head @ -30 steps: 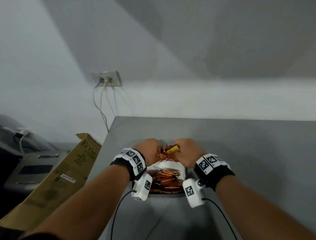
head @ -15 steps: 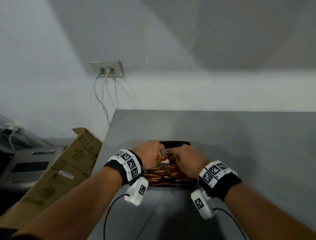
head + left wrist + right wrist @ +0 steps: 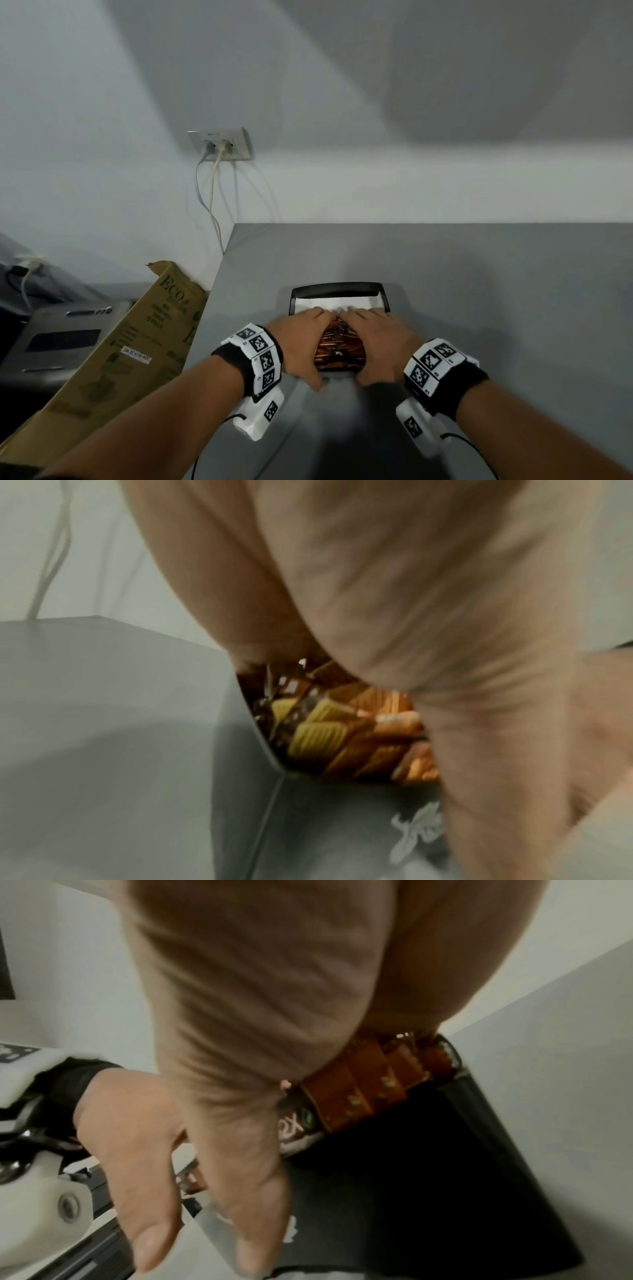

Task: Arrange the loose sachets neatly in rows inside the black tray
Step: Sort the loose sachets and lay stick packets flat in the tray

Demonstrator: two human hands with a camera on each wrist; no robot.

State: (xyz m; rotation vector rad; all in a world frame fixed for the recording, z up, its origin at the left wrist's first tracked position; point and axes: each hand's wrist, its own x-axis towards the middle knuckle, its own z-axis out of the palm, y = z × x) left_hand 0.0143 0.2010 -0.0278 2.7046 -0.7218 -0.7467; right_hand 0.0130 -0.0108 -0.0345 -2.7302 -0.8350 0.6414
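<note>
The black tray (image 3: pixel 337 287) stands on the grey table (image 3: pixel 479 291), with white paper (image 3: pixel 342 303) showing at its far end. Several orange-brown sachets (image 3: pixel 339 346) are packed in its near half. My left hand (image 3: pixel 301 339) and right hand (image 3: pixel 376 339) lie flat over the pack from either side, fingers stretched forward and meeting at the far edge, thumbs at the near rim. The left wrist view shows sachet ends (image 3: pixel 342 731), orange and yellow, under the palm. In the right wrist view, sachets (image 3: pixel 359 1091) stand in a row against the tray wall (image 3: pixel 479 1123).
A tall cardboard box (image 3: pixel 130 342) leans against the table's left edge, with a grey machine (image 3: pixel 61 339) beyond it. A wall socket (image 3: pixel 221 145) drops two cables behind the table's far left corner. Bare table lies right of and behind the tray.
A second ago both hands gripped a bunch of sachets above the tray. They came down into it and now lie flat over the pack at the near end, baring the far end.
</note>
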